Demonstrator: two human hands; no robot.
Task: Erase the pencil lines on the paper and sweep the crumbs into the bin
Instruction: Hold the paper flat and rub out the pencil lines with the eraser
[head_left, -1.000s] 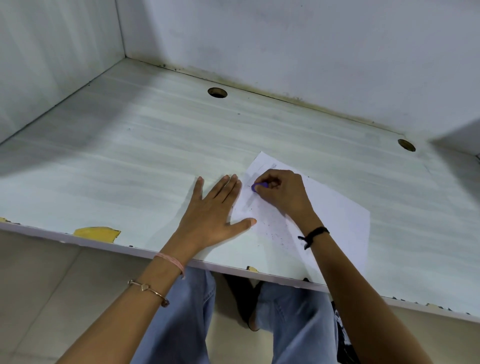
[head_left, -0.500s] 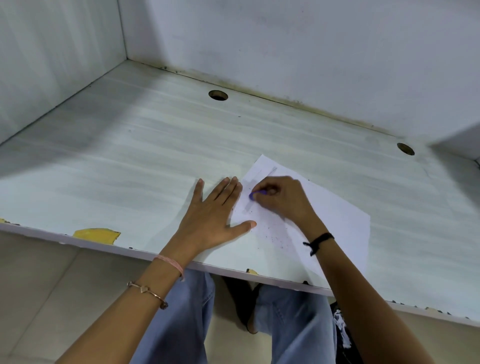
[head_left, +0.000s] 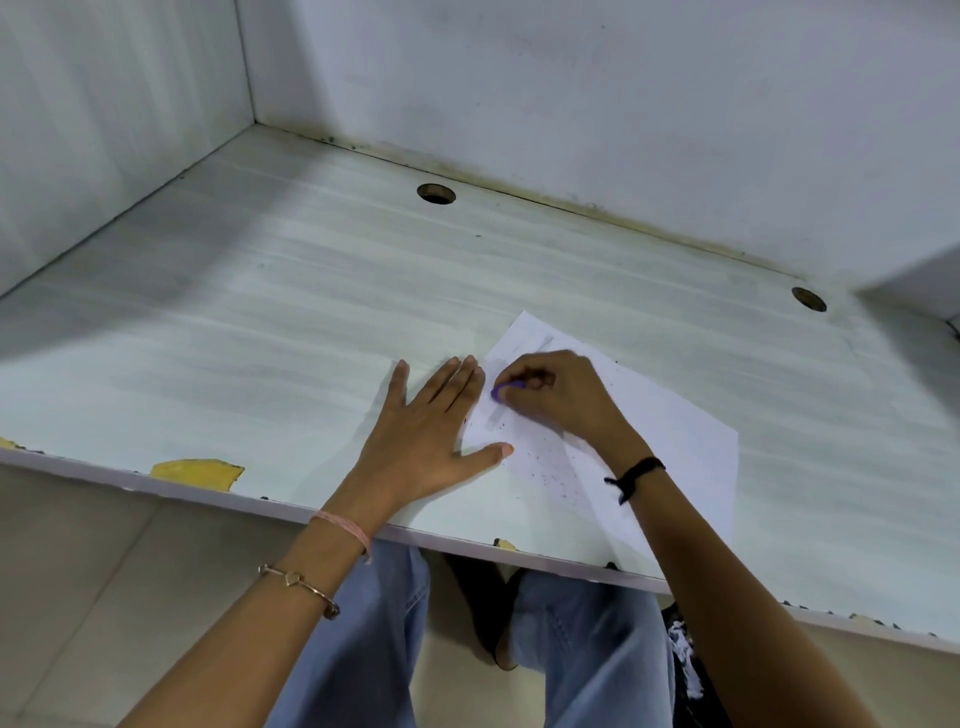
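- The table (head_left: 260, 322) is pale, with two round holes near the back wall.
- The paper (head_left: 675, 441) lies on the table at the front edge, right of centre.
- The left hand (head_left: 426, 431) lies flat, fingers straight. Its thumb and fingertips press the paper's left edge.
- The right hand (head_left: 561, 395) has its fingers curled round the eraser.
- The purple eraser (head_left: 501, 389) touches the paper near its far left corner.
- Dark crumbs (head_left: 550, 467) dot the paper between the hands.
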